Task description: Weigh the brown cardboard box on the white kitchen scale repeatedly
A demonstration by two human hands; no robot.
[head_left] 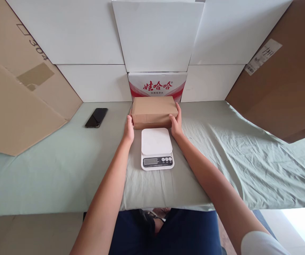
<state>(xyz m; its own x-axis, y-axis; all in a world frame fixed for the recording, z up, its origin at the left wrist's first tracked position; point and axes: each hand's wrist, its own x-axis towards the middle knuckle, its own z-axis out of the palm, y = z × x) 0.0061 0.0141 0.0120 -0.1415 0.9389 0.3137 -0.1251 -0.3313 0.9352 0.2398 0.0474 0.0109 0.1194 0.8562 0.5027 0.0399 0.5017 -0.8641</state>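
A makeshift parcel-weighing station: cloth-covered table (62,166), digital scale (157,148), cardboard walls (16,99).

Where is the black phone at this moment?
In the head view, the flat black phone lies on the pale green cloth, left of the brown cardboard parcel held by both hands, near the leaning brown cardboard sheet.

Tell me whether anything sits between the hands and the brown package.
Nothing visible does. The left hand and right hand already press the two ends of the brown paper-wrapped rectangular package. The white digital kitchen scale lies nearer, between the forearms.
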